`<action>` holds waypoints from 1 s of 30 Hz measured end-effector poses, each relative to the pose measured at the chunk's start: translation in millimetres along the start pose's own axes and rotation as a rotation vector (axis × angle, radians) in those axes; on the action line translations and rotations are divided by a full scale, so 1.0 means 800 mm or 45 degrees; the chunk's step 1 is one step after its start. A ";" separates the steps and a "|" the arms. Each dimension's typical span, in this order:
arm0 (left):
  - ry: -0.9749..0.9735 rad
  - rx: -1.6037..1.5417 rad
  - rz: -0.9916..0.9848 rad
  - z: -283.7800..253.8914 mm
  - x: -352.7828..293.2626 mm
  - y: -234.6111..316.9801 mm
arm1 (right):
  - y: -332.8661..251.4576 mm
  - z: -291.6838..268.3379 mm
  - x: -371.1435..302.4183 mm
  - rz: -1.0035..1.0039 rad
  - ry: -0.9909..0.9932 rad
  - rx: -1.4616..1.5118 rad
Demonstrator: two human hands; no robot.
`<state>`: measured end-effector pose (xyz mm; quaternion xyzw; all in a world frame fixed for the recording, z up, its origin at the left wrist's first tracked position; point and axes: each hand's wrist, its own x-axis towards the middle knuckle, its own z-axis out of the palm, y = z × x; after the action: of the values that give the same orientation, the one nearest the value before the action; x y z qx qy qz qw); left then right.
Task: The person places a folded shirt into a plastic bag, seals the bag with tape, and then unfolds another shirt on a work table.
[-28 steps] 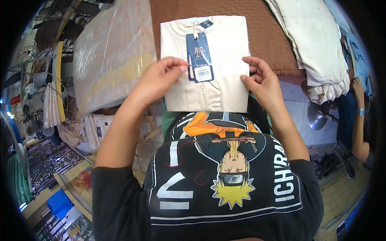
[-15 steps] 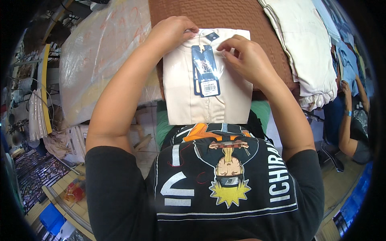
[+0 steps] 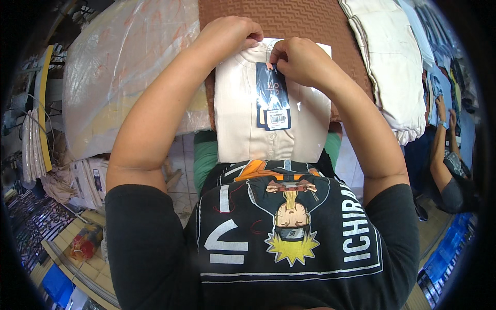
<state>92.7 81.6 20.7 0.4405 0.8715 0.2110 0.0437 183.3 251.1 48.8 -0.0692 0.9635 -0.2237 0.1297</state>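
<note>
A folded cream shirt lies before me, its collar at the far end and a row of buttons down its middle. Two dark blue hang tags rest overlapped on its front, with a white barcode label on the upper one. At the collar's left side, the closed fingers of my left hand pinch the shirt's far edge. My right hand is closed at the top of the tags, thumb and forefinger on their thin string. Its fingertips partly hide the right side of the collar.
Beneath the shirt is a brown textured cloth. Plastic-wrapped stock stands on the left, folded cream garments on the right. Farther right, another person's arm reaches toward hanging blue clothes. A yellow-edged board stands far left.
My right hand has moved left onto the tag string, its fingers closing. The tags have shifted slightly right and turned a little. My left hand stays at the collar edge.
</note>
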 end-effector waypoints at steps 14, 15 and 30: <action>-0.183 0.235 0.121 -0.016 0.025 0.009 | 0.053 -0.034 0.042 -0.251 0.153 -0.202; -0.224 0.278 0.141 -0.017 0.029 0.011 | 0.059 -0.033 0.043 -0.264 0.133 -0.205; -0.374 0.399 0.248 -0.024 0.042 0.023 | 0.044 -0.039 0.054 -0.471 -0.019 -0.531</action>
<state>81.0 111.1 48.7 0.5498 0.8313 0.0098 0.0808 130.4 286.9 50.6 -0.2709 0.9587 -0.0400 0.0765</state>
